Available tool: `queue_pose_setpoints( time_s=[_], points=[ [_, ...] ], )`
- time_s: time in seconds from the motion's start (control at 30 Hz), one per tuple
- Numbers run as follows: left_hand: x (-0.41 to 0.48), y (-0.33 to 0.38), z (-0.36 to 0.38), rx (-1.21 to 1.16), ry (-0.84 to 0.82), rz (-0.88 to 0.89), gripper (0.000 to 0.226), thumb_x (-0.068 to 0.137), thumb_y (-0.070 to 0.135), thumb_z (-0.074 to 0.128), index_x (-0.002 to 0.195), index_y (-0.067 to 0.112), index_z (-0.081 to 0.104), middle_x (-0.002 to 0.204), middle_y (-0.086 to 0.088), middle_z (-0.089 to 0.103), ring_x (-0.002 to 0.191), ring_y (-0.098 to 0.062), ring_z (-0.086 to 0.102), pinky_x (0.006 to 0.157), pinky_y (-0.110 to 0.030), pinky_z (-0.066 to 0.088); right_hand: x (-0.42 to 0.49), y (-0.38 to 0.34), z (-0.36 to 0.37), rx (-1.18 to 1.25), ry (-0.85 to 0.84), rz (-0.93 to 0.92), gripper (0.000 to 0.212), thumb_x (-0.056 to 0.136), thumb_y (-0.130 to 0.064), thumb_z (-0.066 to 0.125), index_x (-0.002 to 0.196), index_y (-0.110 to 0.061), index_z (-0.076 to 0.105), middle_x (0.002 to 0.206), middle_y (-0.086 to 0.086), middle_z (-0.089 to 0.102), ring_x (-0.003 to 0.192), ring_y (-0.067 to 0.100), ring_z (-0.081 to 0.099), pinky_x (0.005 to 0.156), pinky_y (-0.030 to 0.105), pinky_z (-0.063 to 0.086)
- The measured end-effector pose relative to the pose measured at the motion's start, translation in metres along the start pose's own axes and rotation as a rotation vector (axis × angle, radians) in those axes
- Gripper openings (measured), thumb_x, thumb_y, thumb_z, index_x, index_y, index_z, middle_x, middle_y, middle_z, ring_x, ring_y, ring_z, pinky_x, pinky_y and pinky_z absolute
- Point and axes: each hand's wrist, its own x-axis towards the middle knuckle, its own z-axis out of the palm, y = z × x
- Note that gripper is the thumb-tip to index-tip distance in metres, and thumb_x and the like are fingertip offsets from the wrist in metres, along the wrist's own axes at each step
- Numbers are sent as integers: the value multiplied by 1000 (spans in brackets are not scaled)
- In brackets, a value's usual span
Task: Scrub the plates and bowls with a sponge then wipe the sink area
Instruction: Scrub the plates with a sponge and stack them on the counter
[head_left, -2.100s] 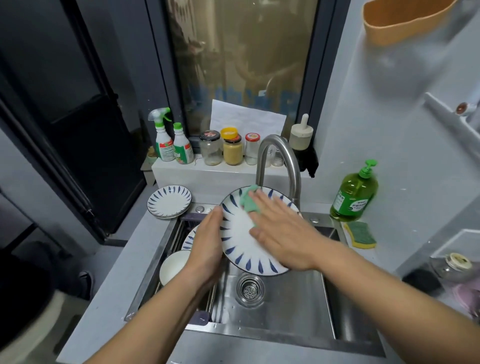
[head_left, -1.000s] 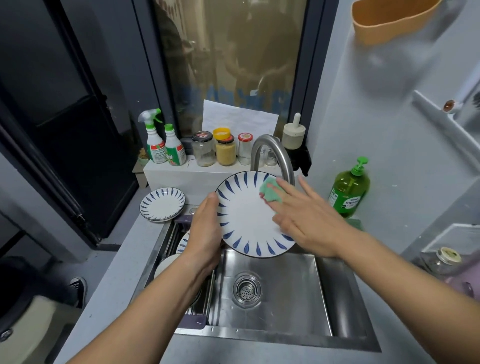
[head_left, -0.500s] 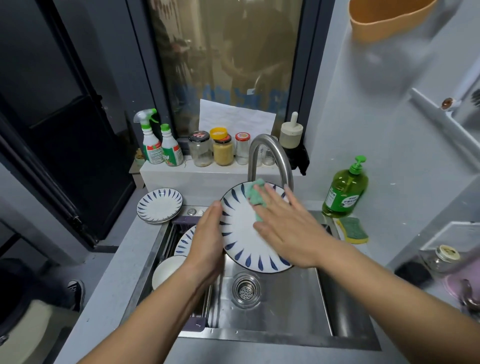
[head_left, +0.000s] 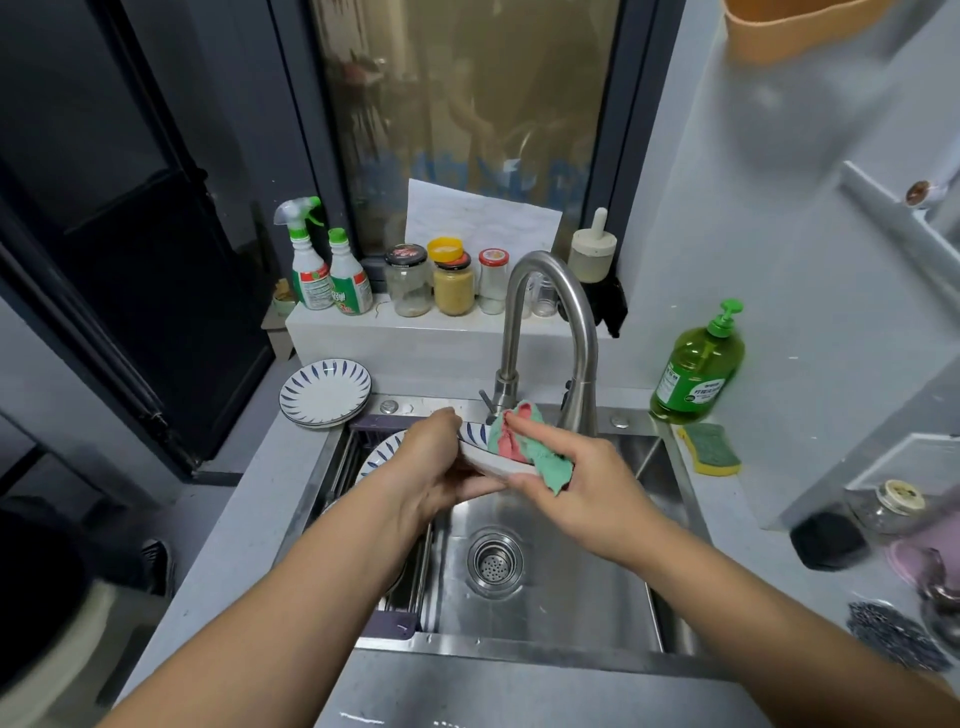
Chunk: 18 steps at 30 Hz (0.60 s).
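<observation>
1. Plate (head_left: 491, 457): tipped from facing the camera to near edge-on, held over the sink (head_left: 561, 597).
2. Left hand (head_left: 436, 462): fingers clamped on the plate's left rim.
3. Right hand (head_left: 576, 478): fingers pinch the cloth (head_left: 524, 447), now wrapped over the right rim.
4. Judgement: face done; rim and underside under way. More plates wait on the counter (head_left: 218, 530) and rack.
</observation>
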Motion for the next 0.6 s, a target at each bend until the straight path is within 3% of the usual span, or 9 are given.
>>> queue_pose_setpoints(
  time_s=[0.07,0.2,0.3,0.37,0.4,0.43,0.5,0.53,0.6],
  points=[
    [-3,2,1,-1,-42,-85,42,109,14,30,90,3,66,68,-16,75,75,-30,71,57,-49,60,2,1,-4,42,0,27,54,81,-32,77,133,-36,62,126,-21,67,114,-6,62,105,30,50],
    [-3,6,0,-40,-92,-168,40,106,8,28,93,-3,64,73,-23,73,81,-37,69,75,-59,60,5,-1,-8,91,8,31,46,80,-29,79,124,-36,68,120,-19,70,113,-3,64,102,27,49],
    [-5,8,-3,-72,-114,-209,34,107,21,36,110,-1,62,102,-26,69,93,-40,68,78,-63,59,12,-3,-14,185,49,27,42,83,-6,79,115,-33,72,112,-26,69,114,-9,61,98,12,45],
    [1,1,-7,21,-138,-183,38,107,40,45,120,8,61,119,-23,61,95,-40,67,72,-59,62,16,-1,-19,218,93,44,42,82,-2,79,109,-33,72,101,-36,68,108,-14,61,92,4,42],
    [1,-4,-12,115,-164,-166,46,104,52,46,125,14,60,123,-21,60,94,-39,67,76,-59,62,17,3,-21,233,115,62,41,81,-2,79,106,-34,72,97,-38,68,106,-14,62,90,3,42],
    [4,-9,-19,262,-197,-141,58,100,67,43,130,20,59,125,-17,59,98,-38,67,85,-59,59,17,6,-23,275,130,77,40,81,-3,80,104,-35,73,98,-37,69,105,-14,62,90,4,43],
    [4,-13,-33,591,-265,-38,81,84,89,43,143,35,49,145,-5,51,132,-34,54,109,-59,40,18,11,-29,413,152,128,36,80,-4,80,100,-34,77,110,-20,73,111,-5,64,96,13,46],
    [6,-15,-40,680,-295,49,88,76,92,52,146,40,47,153,3,47,143,-28,46,118,-55,33,18,13,-31,483,157,162,32,79,-5,82,99,-30,79,119,-11,72,114,1,65,99,20,48],
    [11,-15,-47,643,-341,231,81,70,70,80,137,30,58,138,5,65,132,-21,59,115,-45,43,20,17,-35,638,183,237,31,72,-9,85,98,-26,81,125,1,70,112,11,68,95,27,53]
  ],
)
